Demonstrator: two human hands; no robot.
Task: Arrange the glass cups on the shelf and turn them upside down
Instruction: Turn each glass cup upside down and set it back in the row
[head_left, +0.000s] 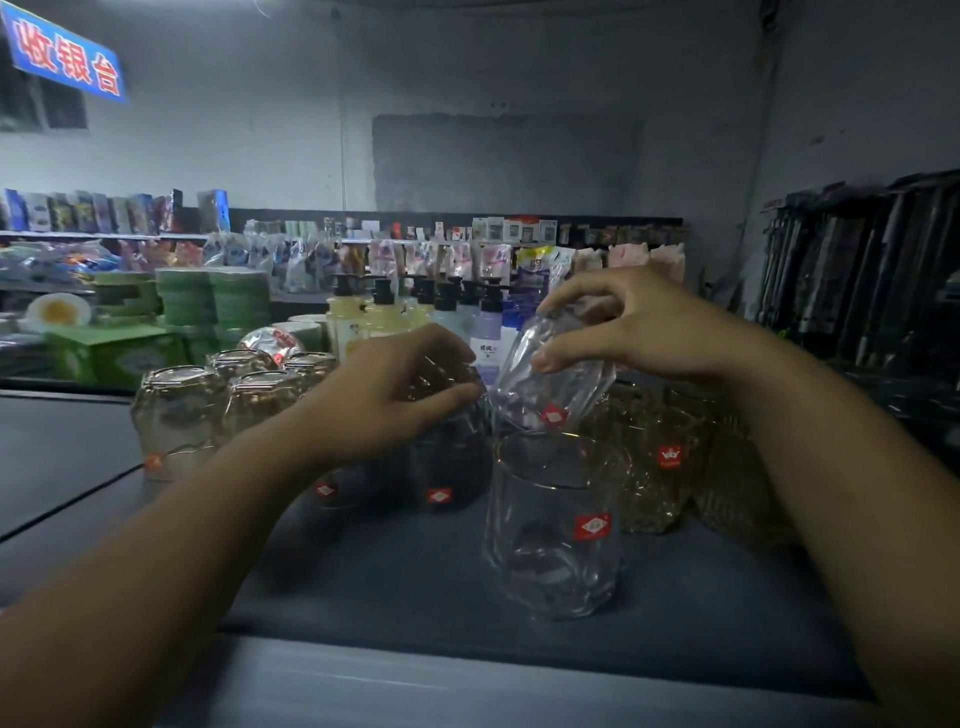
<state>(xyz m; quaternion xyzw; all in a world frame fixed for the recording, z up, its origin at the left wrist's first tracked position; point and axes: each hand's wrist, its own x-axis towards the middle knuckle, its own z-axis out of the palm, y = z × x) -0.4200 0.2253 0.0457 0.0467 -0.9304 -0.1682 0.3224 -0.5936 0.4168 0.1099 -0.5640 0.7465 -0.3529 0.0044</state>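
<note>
My right hand (631, 325) holds a clear glass cup (550, 379) tilted in the air, its red sticker low, just above an upright clear cup (553, 530) standing on the dark shelf top (415, 597). My left hand (387, 395) grips the top of a dark-looking glass cup (447, 457) that stands upside down on the shelf; another stickered cup (337, 483) sits beside it, partly hidden by my wrist. Several upside-down cups (176, 415) are grouped at the left.
Textured amber glasses (660, 467) stand at the right, close to the upright cup. Pump bottles (384, 312) line up behind the cups. Green boxes (213, 301) and packaged goods fill the back shelves. Dark hanging items (857, 270) are on the right wall.
</note>
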